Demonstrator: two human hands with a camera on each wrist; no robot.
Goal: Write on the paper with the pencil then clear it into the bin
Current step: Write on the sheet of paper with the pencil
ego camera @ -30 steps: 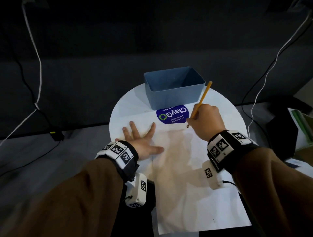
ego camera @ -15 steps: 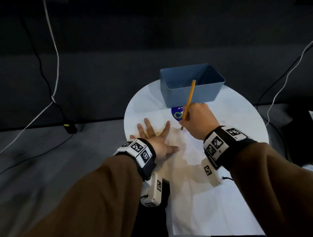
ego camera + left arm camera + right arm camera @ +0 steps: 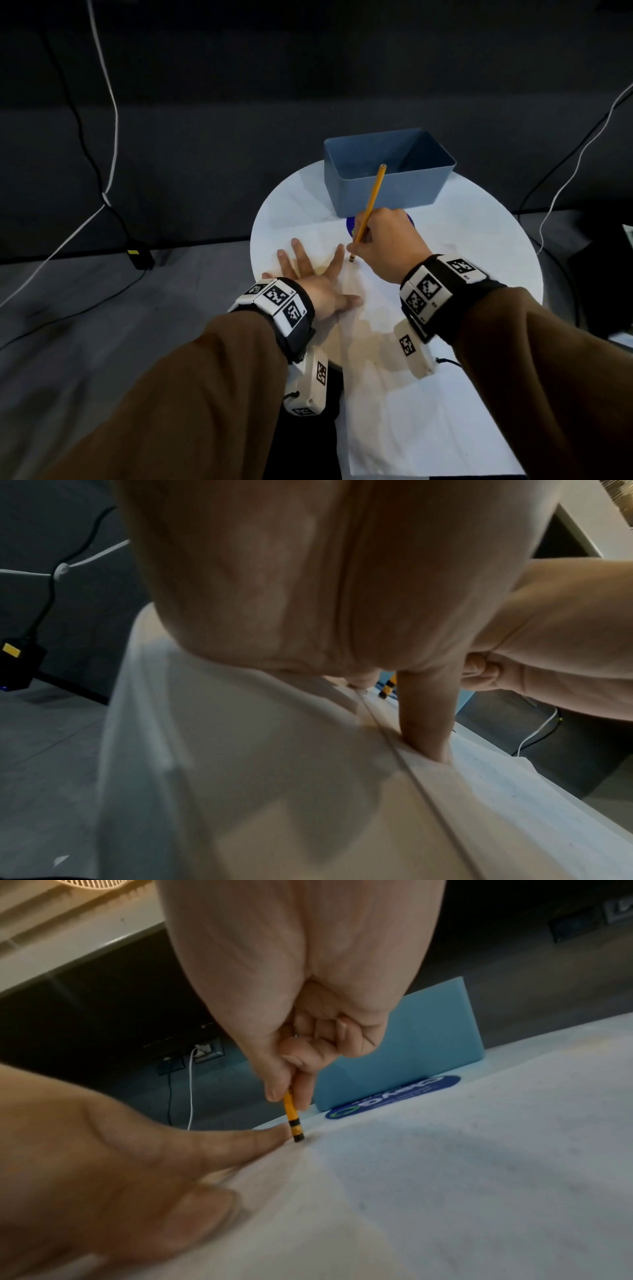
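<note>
A white paper (image 3: 394, 370) lies on the round white table (image 3: 496, 260). My left hand (image 3: 310, 274) lies flat on the paper's left part with fingers spread, pressing it down (image 3: 424, 723). My right hand (image 3: 387, 243) grips a yellow pencil (image 3: 371, 202) that leans away from me. Its black-banded lower end (image 3: 296, 1130) touches the paper just beside my left index fingertip (image 3: 260, 1137). The blue bin (image 3: 387, 171) stands at the table's back edge, right behind the pencil, with nothing visible inside.
A round blue sticker (image 3: 394, 1096) sits on the table in front of the bin. The paper overhangs the near table edge. On the grey floor at left are black and white cables and a black adapter (image 3: 138, 257). Dark items stand at the far right.
My right hand has slid left across the paper, bringing the pencil's lower end next to my left index finger and covering most of the sticker. The left hand stays flat on the paper.
</note>
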